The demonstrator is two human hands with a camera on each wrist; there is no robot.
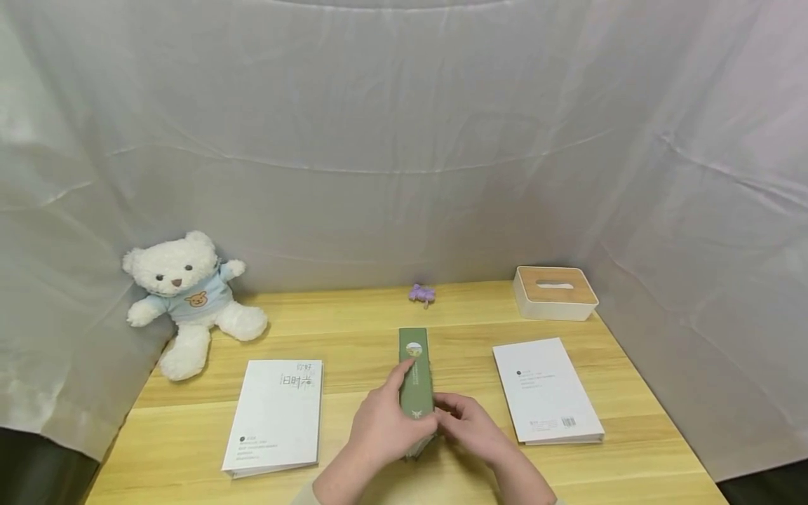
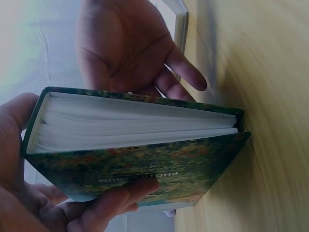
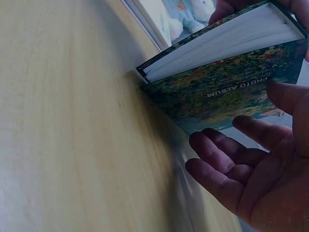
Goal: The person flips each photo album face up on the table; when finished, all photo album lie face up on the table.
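Observation:
A green photo album (image 1: 414, 372) stands on its page edges in the middle of the table, spine upward. Its flowery cover (image 3: 217, 92) reads "PHOTO ALBUM", and the white page block (image 2: 130, 121) faces the person. With thumb and fingers on either side of the spine, my left hand (image 1: 386, 424) grips the album from above. My right hand (image 1: 472, 428) is at the album's right side, its fingers (image 3: 217, 183) spread and loosely bent. The thumb tip lies at the cover; whether it presses there I cannot tell.
White albums lie left (image 1: 278, 414) and right (image 1: 546, 393) on the wooden table (image 1: 353, 315). A white teddy bear (image 1: 189, 301) sits back left, a small purple object (image 1: 421, 294) back centre, a tissue box (image 1: 555, 294) back right. Grey curtains (image 1: 379, 140) enclose the table's back and sides.

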